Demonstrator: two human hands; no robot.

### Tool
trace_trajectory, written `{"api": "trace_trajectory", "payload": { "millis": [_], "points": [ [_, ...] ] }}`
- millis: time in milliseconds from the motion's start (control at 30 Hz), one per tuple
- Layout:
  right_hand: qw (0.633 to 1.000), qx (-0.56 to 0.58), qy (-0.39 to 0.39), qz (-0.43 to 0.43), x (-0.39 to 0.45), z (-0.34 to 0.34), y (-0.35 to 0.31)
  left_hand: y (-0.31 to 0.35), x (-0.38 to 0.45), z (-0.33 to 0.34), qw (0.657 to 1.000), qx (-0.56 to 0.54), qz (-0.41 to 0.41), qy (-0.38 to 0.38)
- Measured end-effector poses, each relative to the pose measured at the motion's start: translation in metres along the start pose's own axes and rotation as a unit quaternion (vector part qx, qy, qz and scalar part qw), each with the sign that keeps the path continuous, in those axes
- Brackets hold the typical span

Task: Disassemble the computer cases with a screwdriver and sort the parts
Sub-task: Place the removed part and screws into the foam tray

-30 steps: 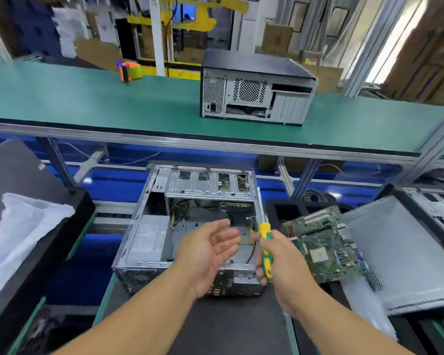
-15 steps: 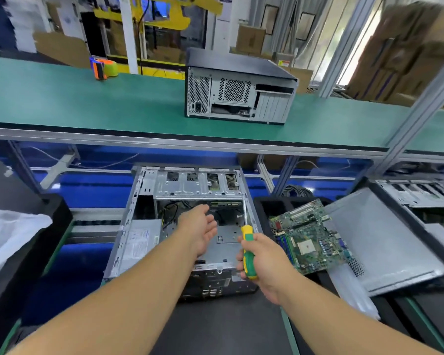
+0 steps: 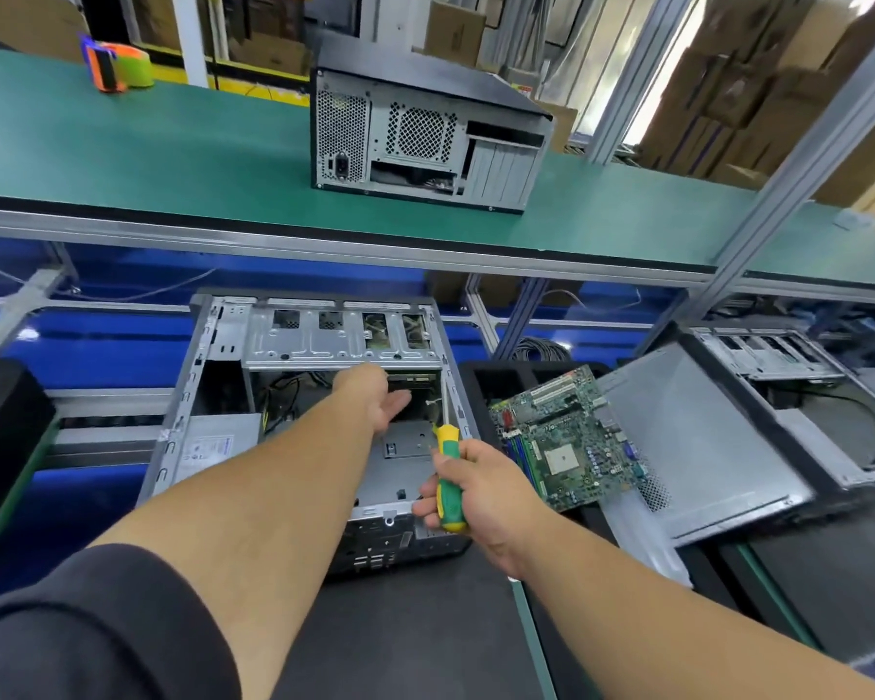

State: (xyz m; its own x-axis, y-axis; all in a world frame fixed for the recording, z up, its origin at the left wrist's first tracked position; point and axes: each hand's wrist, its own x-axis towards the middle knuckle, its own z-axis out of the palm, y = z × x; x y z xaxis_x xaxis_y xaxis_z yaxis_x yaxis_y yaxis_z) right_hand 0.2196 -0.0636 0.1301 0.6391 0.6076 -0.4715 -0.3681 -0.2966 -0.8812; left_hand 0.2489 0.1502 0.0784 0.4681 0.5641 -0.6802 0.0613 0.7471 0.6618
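Open computer case (image 3: 294, 426) lies on the dark mat, its cavity facing up. Left hand (image 3: 375, 396) reaches inside, fingers loosely spread. Right hand (image 3: 481, 492) grips the screwdriver (image 3: 448, 477) at the case's right edge; motherboard (image 3: 567, 437) just beside.

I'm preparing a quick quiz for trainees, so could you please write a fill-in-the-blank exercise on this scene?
1. The right hand grips a ____ with a yellow and green handle.
2. The left hand reaches into the open ____ with fingers straight.
3. The motherboard lies to the ____ of that case.
4. The closed case stands on the ____ belt.

Missing words: screwdriver; case; right; green
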Motion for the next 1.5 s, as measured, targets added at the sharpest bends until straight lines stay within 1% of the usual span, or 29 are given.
{"api": "trace_trajectory", "payload": {
  "millis": [133,267,367,433,567,633,667,733,800,833,933,1067,1200,1300,1400,1500],
  "points": [
    [1.000,-0.008,0.001,-0.005,0.001,-0.001,0.002,-0.008,-0.013,-0.004,1.000,0.016,-0.008,-0.004],
    [1.000,-0.003,-0.004,-0.009,0.001,-0.002,0.003,-0.019,-0.031,-0.016,0.995,0.041,-0.075,-0.051],
    [1.000,0.004,-0.003,-0.010,0.001,-0.002,0.003,-0.019,-0.038,-0.021,0.995,0.046,-0.068,-0.063],
    [1.000,0.008,-0.005,-0.013,0.002,-0.003,0.003,-0.016,-0.042,-0.025,0.993,0.059,-0.064,-0.083],
    [1.000,0.013,-0.014,-0.012,0.001,-0.006,0.003,-0.008,-0.059,-0.038,0.984,0.107,-0.090,-0.112],
    [1.000,0.005,-0.013,-0.010,-0.001,-0.006,0.001,-0.004,-0.072,-0.044,0.982,0.115,-0.093,-0.121],
    [1.000,-0.017,-0.006,-0.014,-0.001,-0.006,0.000,-0.003,-0.078,-0.047,0.982,0.113,-0.090,-0.123],
    [0.991,-0.119,0.022,-0.057,-0.004,-0.009,-0.005,0.000,-0.092,-0.052,0.984,0.106,-0.072,-0.121],
    [0.967,-0.215,0.047,-0.130,-0.007,-0.012,-0.012,0.001,-0.106,-0.056,0.987,0.095,-0.050,-0.118],
    [0.954,-0.246,0.050,-0.163,-0.009,-0.013,-0.016,0.001,-0.114,-0.056,0.988,0.091,-0.043,-0.119],
    [0.923,-0.303,0.048,-0.232,-0.014,-0.015,-0.030,-0.001,-0.135,-0.051,0.986,0.105,-0.013,-0.129],
    [0.871,-0.375,0.080,-0.308,-0.013,-0.034,-0.044,0.000,-0.156,-0.029,0.981,0.135,0.032,-0.135],
    [0.837,-0.422,0.102,-0.332,-0.017,-0.066,-0.057,-0.001,-0.170,0.003,0.972,0.186,0.060,-0.130],
    [0.819,-0.416,0.134,-0.373,-0.028,-0.097,-0.061,-0.008,-0.180,0.039,0.965,0.211,0.064,-0.140],
    [0.817,-0.399,0.176,-0.377,-0.041,-0.137,-0.068,-0.025,-0.190,0.084,0.960,0.216,0.067,-0.163],
    [0.843,-0.367,0.215,-0.329,-0.055,-0.193,-0.069,-0.057,-0.196,0.130,0.955,0.210,0.063,-0.201]
  ]
}}
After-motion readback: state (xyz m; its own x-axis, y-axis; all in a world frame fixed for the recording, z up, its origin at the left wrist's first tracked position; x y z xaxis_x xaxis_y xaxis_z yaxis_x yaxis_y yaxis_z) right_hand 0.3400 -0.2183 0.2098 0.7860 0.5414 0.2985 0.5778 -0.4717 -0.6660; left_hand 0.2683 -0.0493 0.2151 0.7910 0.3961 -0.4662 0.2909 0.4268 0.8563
